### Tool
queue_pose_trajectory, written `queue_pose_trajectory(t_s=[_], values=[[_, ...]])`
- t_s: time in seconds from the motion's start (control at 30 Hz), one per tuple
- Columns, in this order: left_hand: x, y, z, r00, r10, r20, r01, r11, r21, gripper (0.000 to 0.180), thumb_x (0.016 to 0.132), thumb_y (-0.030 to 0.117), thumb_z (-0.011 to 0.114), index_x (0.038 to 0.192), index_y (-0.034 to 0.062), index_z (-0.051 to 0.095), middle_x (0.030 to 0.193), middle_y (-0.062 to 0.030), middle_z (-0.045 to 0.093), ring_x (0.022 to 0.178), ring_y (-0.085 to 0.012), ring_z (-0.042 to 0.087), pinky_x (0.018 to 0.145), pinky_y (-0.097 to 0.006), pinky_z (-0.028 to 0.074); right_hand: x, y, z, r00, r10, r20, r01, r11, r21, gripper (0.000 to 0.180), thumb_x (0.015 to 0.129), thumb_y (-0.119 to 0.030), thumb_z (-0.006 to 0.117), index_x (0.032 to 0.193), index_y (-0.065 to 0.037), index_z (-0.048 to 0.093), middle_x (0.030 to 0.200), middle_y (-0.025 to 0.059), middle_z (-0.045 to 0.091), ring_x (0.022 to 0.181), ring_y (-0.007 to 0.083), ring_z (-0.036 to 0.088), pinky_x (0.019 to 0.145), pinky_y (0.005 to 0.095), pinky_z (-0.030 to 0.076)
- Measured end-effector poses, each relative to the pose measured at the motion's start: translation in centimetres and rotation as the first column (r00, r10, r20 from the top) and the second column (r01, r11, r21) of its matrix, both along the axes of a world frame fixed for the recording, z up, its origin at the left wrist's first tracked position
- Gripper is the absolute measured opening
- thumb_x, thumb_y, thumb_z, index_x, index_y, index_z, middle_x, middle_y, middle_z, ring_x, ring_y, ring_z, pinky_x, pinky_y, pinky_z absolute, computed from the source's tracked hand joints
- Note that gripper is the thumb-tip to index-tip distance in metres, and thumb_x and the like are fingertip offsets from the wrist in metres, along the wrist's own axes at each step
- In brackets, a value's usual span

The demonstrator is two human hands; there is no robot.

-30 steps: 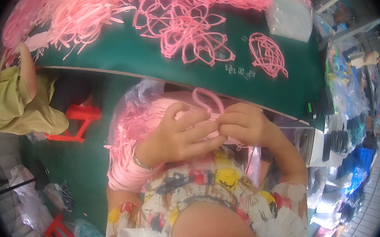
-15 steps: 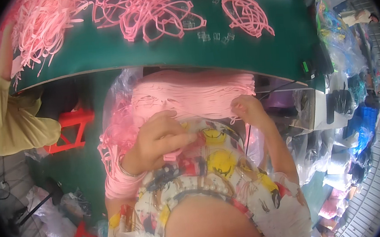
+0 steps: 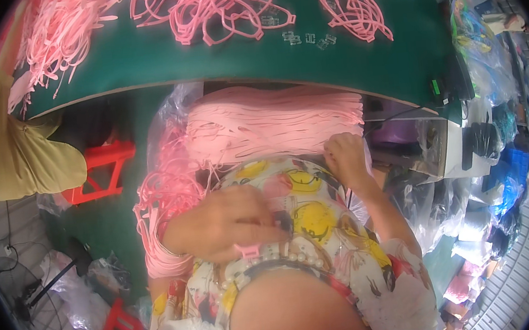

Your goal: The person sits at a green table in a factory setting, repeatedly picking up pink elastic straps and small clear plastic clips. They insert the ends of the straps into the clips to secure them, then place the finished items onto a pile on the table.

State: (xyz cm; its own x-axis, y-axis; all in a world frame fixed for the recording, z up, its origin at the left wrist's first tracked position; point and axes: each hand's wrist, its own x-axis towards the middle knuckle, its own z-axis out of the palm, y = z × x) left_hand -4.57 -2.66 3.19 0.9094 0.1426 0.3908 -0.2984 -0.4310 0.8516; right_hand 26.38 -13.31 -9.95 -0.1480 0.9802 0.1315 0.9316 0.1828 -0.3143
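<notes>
My left hand (image 3: pixel 222 223) is in front of my chest with its fingers curled in. A small pink buckle-like piece (image 3: pixel 247 250) shows below its thumb and appears held in the hand. Many pink straps (image 3: pixel 165 257) hang looped over my left forearm. Across my lap, under the table edge, lies a thick bundle of flat pink straps (image 3: pixel 273 123). At the right end of this bundle is my right hand (image 3: pixel 345 157), its fingers closed and touching the straps. What they pinch is hidden.
The green table (image 3: pixel 140 69) carries a heap of pink straps (image 3: pixel 67 37), looped pink straps (image 3: pixel 225 16), a smaller coil (image 3: pixel 354 10) and several clear clips (image 3: pixel 309 38). A co-worker's sleeve (image 3: pixel 15 151) is at left, near a red stool (image 3: pixel 103 171). Plastic bags (image 3: pixel 428 213) crowd the right.
My left hand has moved down towards my chest, with the pink piece moving along. The right hand stays at the bundle's right end. The whole view has shifted slightly.
</notes>
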Motion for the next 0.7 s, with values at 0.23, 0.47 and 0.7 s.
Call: queue_pose_trajectory(t_s=[0.23,0.47,0.7], values=[[-1.2,1.4,0.3,0.954,0.252,-0.161,-0.264,0.963,-0.058,0.033,0.084,0.023,0.062,0.111,0.0039,0.063,0.085,-0.0099,0.053,0.075,-0.0230,0.053,0.068,-0.033,0.042,0.9,1.2,5.1,0.974,-0.033,-0.224,-0.026,0.967,-0.255,0.013,0.079,-0.012,0.068,0.086,-0.004,0.060,0.078,0.0075,0.061,0.075,0.0235,0.057,0.076,0.0377,0.041],[3.4,1.6,-0.1,0.904,0.087,-0.419,-0.405,0.492,-0.771,0.027,0.090,0.018,0.058,0.109,-0.0017,0.059,0.084,-0.0066,0.059,0.074,-0.0120,0.056,0.064,-0.028,0.046,-0.2,4.1,11.2,0.673,-0.189,-0.715,-0.208,0.879,-0.429,0.013,0.084,-0.006,0.065,0.095,0.000,0.060,0.080,0.0021,0.061,0.074,0.0067,0.056,0.067,0.0236,0.047],[6.0,2.9,-1.7,0.884,0.039,-0.466,-0.365,0.683,-0.633,0.026,0.091,0.020,0.058,0.102,-0.0030,0.060,0.078,-0.0073,0.062,0.075,-0.0106,0.058,0.068,-0.026,0.048,-2.7,6.5,13.8,0.547,-0.129,-0.828,-0.366,0.852,-0.374,0.017,0.085,-0.006,0.062,0.101,0.000,0.060,0.085,0.0032,0.062,0.078,0.0090,0.057,0.073,0.0245,0.046]])
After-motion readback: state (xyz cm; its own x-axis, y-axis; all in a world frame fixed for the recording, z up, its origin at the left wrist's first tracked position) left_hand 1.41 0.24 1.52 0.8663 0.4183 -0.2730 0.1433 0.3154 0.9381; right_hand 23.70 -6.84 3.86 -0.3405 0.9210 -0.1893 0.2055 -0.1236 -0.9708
